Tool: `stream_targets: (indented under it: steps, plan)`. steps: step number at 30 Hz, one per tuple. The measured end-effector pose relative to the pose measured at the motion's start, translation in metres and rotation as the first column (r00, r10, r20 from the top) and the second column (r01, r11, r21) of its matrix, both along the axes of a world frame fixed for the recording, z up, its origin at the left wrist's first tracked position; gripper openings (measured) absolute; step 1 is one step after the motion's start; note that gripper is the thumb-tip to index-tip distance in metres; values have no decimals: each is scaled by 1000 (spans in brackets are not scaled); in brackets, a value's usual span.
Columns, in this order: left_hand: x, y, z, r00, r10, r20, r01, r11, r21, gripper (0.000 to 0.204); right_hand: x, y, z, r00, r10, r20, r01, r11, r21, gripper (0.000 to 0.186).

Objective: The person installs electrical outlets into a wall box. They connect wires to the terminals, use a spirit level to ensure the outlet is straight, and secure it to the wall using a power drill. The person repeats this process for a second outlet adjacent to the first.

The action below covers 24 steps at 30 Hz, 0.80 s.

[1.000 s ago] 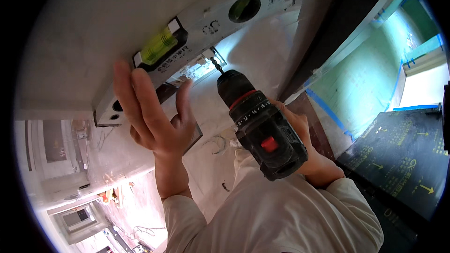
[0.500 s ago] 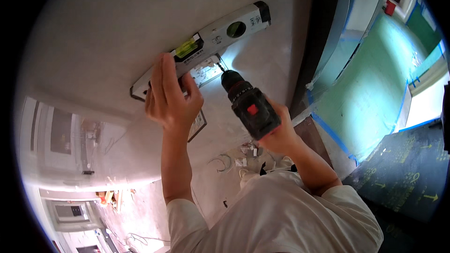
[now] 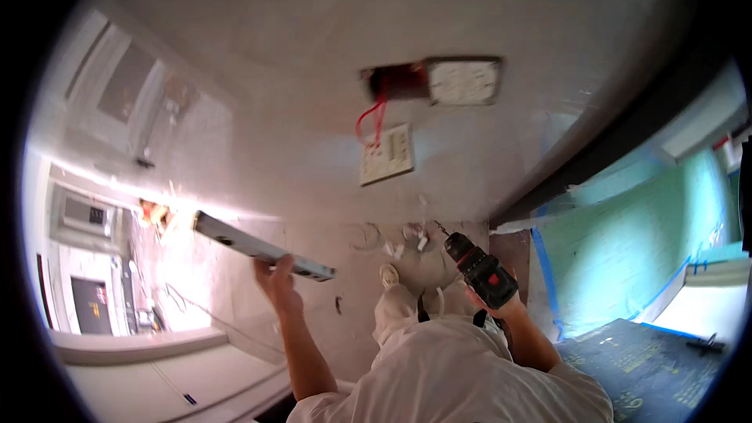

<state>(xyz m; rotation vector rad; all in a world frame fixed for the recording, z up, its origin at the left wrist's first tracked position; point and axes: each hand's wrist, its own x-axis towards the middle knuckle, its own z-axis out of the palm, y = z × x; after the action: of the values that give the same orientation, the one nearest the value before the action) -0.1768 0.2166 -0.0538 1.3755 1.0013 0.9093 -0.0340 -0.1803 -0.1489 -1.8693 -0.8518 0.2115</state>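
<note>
My left hand (image 3: 276, 286) grips a long silver spirit level (image 3: 239, 240), held low at the lower left, apart from the upper wall. My right hand (image 3: 501, 304) is closed on a black cordless drill (image 3: 478, 266) with a red accent and a bit in its chuck, pointing up-left. Above both hands, the grey wall (image 3: 298, 55) has a dark open box (image 3: 398, 83) beside a pale rectangular fitting (image 3: 464, 80). A light plate (image 3: 385, 163) hangs below the opening on red wires (image 3: 362, 127).
The grey floor (image 3: 352, 282) around my feet has small loose debris and cable (image 3: 368, 235). At the right are a dark vertical edge (image 3: 595, 149), green taped floor covering (image 3: 619, 227) and a dark printed board (image 3: 627, 368). A bright room (image 3: 188, 290) opens at the left.
My left hand has taken the level off the wall and brought it down-left. The drill has moved lower and away from the wall. The boxes and hanging plate have come into clearer view.
</note>
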Motion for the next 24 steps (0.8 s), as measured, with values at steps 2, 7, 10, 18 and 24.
stream_targets:
  steps: [2,7,10,18,24]
  plan:
    - [-28,14,-81,991,-34,-126,-13,936,-351,31,-17,-2,-36,984,11,-178,-15,1000,-24,33]
    - [-52,15,-372,976,-81,-201,-99,657,-747,23,-54,5,-83,792,-178,-584,30,967,-253,42]
    - [-50,-17,-550,923,-204,-328,-167,556,-815,23,-62,27,-98,541,-350,-764,54,922,-384,47]
    - [-31,7,-870,579,-291,-762,-60,916,-396,42,-54,85,-278,378,-610,-697,101,775,-623,49]
    - [-47,65,-1003,607,-202,-768,-12,965,-263,32,-59,77,-362,315,-650,-692,57,741,-670,59]
